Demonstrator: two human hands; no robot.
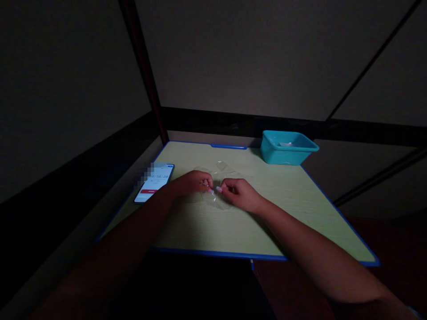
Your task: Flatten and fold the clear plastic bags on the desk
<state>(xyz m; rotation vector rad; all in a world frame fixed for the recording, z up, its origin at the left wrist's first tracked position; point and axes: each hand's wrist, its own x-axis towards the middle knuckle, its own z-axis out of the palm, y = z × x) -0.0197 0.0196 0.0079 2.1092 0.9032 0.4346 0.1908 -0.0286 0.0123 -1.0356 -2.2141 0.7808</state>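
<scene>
Two bare forearms (310,240) reach over the blue edging (216,254) of a pale, wood-grained tabletop (300,189), meeting near its middle. The left hand (199,181) and right hand (239,194) face each other just apart, fingers drawn together and apparently pinching clear plastic (216,203), which lies crumpled beneath and beyond them; gripping from both sides likely keeps the slippery sheet under control. Small pale spots (219,189) show at the fingertips, too tiny to identify. Beside the left forearm, a phone (154,186) lies face up, its lit screen showing timer-like figures, perhaps set there to be read at a glance without crowding the hands. At the far right corner, a turquoise basket (283,156) holds something pale, probably parked there to leave elbow room. What looks like dark red flooring (396,249) shows at right. Behind, a black band (213,119) crosses plain, dim walls (250,58).
</scene>
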